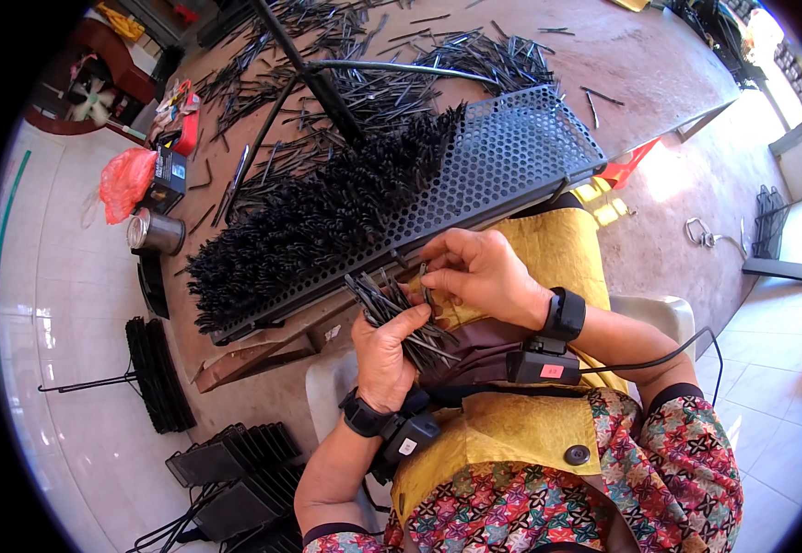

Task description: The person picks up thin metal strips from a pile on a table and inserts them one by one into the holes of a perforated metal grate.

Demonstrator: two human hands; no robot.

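My left hand (384,364) is closed around a bundle of thin black strips (399,313), its thumb across them and their ends fanning out on both sides. Just right of the bundle, my right hand (488,276) pinches a black strip by its tip; the strip is partly hidden by the fingers. Both hands are over my lap, close to the near edge of a black perforated panel (525,138). Dense black tufts (318,217) fill the left and middle of this panel, while bare holes show at its right end. The panel rests tilted across the table edge.
Loose black strips (364,88) lie heaped on the brown table (640,64) behind the panel. A black metal stand (309,74) rises there. At the left are a tin can (155,231) and a red plastic bag (128,184). Black racks (244,475) stand on the floor.
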